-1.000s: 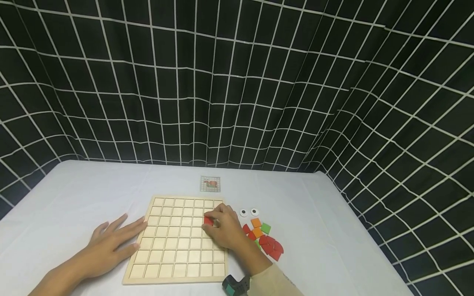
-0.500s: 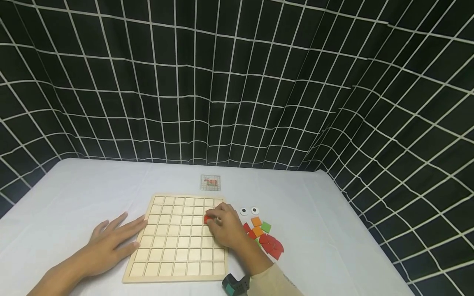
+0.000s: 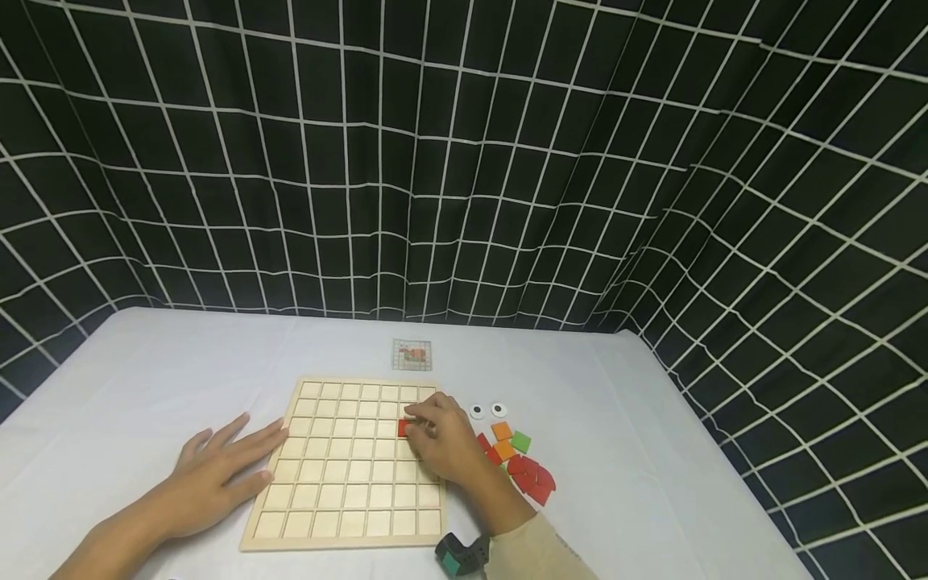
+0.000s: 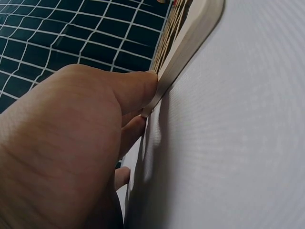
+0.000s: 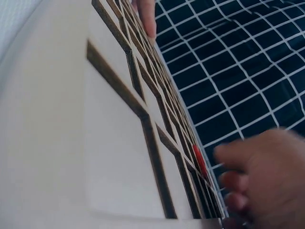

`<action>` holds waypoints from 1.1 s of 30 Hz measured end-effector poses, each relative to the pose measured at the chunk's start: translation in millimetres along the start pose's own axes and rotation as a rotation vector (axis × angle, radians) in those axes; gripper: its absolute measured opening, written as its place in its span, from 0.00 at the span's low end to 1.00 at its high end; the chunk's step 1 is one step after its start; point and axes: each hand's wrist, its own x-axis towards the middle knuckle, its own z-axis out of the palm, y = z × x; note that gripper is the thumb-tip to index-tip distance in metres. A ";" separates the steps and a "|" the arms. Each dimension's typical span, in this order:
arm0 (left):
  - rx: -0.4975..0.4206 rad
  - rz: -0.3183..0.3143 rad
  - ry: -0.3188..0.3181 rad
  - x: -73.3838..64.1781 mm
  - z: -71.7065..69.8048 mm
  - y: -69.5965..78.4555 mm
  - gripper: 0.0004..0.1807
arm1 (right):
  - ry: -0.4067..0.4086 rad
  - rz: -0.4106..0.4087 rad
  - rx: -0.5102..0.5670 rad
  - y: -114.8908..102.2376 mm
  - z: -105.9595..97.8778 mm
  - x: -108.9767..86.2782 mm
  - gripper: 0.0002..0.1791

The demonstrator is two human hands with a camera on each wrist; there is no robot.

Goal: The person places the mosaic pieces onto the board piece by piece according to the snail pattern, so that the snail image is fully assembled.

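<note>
A pale wooden grid board (image 3: 341, 544) lies on the table. One red tile (image 3: 402, 428) is in a cell toward the board's right side, and its right part is covered by my right hand (image 3: 445, 441). The thumb and fingers of that hand are bent, with a gap between them. From the right wrist camera the red tile (image 5: 199, 161) shows apart from the thumb. My left hand (image 3: 213, 479) lies spread at the board's left edge. In the left wrist view, its thumb (image 4: 138, 88) touches the side of the board.
Right of the board lie two round eye pieces (image 3: 498, 409), orange squares (image 3: 503, 449), a green square (image 3: 520, 441) and several red pieces (image 3: 538, 482), some curved. A small picture card (image 3: 412, 354) lies behind the board. A gridded black curtain (image 3: 435, 161) hangs beyond the table.
My right thumb and fingers have moved off the red tile, which they pinched a second ago; it now stays in the board. The left hand keeps its place at the edge.
</note>
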 end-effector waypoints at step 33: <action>0.013 0.010 0.008 0.4 1.3 -1.5 0.27 | 0.276 0.026 -0.079 16.7 -123.2 -73.6 0.19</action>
